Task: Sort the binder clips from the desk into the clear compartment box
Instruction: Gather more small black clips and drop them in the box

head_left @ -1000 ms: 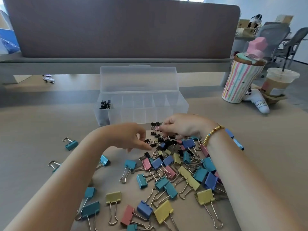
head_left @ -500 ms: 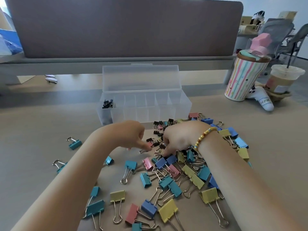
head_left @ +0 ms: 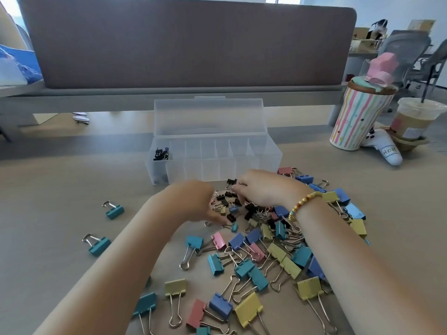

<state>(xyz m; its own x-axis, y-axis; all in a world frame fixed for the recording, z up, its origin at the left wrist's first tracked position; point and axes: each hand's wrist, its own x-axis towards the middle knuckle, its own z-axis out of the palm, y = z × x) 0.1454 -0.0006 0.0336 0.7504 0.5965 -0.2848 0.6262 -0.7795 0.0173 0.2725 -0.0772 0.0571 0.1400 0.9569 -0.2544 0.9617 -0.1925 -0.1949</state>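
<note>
1. Beige worktop [head_left: 60,189].
2. Clear plastic compartment box [head_left: 217,160], lid up; small black clips [head_left: 160,154] in its leftmost compartment.
3. Pile of coloured metal binder clips [head_left: 261,250] just before the box.
4. Left hand [head_left: 193,201] curled over the pile, grip unclear.
5. Right hand [head_left: 263,189] pinches small black clip [head_left: 232,182].

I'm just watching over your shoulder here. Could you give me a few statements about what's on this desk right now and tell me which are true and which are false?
1. The clear box has its lid open. True.
2. Every compartment of the box holds clips. False: only the leftmost one shows clips, small black clips; the others look empty.
3. The right hand has a beaded bracelet at its wrist. True.
4. The left hand rests on the striped cup. False: it is down at the clip pile, far from the cup.
5. Two teal clips lie apart from the pile, to its left. True.
</note>
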